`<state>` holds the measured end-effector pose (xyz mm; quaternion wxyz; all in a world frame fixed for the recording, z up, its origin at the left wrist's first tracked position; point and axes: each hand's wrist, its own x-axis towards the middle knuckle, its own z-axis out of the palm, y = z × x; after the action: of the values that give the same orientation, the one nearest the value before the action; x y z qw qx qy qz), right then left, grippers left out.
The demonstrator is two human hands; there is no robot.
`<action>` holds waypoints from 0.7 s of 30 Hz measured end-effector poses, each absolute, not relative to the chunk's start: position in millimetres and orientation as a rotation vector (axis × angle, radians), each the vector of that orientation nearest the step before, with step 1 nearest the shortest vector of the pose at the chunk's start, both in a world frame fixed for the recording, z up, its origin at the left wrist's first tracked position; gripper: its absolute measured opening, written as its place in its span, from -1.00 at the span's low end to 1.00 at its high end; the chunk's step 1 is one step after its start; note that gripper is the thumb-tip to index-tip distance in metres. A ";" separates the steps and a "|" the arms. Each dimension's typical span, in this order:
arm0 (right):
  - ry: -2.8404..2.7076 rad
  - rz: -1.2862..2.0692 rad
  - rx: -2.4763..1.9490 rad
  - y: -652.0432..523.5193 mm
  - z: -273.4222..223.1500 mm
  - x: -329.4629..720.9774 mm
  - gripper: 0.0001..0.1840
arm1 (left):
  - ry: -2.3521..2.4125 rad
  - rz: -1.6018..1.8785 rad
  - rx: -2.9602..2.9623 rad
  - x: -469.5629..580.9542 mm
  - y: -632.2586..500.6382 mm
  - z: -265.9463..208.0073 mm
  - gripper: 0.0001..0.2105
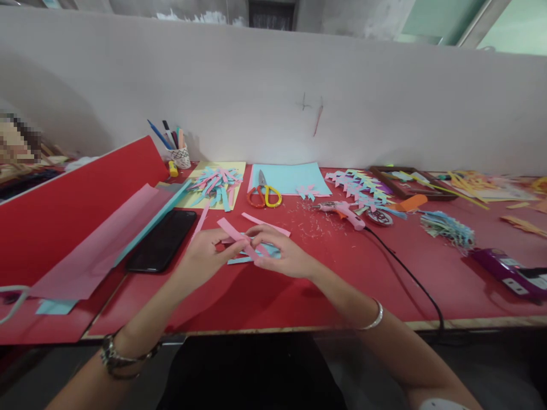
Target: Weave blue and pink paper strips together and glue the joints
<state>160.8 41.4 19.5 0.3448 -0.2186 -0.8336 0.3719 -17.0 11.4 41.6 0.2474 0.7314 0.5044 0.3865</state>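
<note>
Between my hands, in the middle of the red table, is a pink paper strip. My left hand pinches it from the left with thumb and fingers. From the right, my right hand has its fingers closed on the strip's lower end. Just under the hands lie light blue paper strips, partly hidden by the fingers. Another pink strip rests right behind my right hand. Scissors with red and yellow handles lie farther back, on the edge of a light blue sheet.
A black phone and pink paper sheet are at left. Cut strips are heaped behind. To the right, a pink glue gun trails a black cord to a purple power strip. A pen cup stands by the partition.
</note>
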 end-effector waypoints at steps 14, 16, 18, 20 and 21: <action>-2.186 0.759 -0.647 51.3 19.6 166.4 -0.75 | 1.410 1.112 1.890 -24.5 17.1 40.9 -0.79; -2.173 0.782 -0.671 51.3 18.7 166.1 -0.75 | 1.370 1.079 1.913 -27.3 16.4 39.6 -0.78; -2.199 0.743 -0.756 49.2 18.5 165.4 -0.77 | 1.350 1.047 1.945 -27.1 14.9 38.7 -0.77; -2.257 0.653 -0.862 45.4 19.2 164.7 -0.85 | 1.331 1.010 1.982 -23.7 13.1 38.1 -0.76; -2.286 0.612 -0.896 43.3 19.8 164.4 -0.88 | 1.311 0.991 2.000 -21.2 12.2 37.7 -0.77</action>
<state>164.4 43.3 19.8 0.3006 -0.3376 -0.8616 0.2308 -21.2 12.2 37.7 0.2728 0.7433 0.4873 0.3682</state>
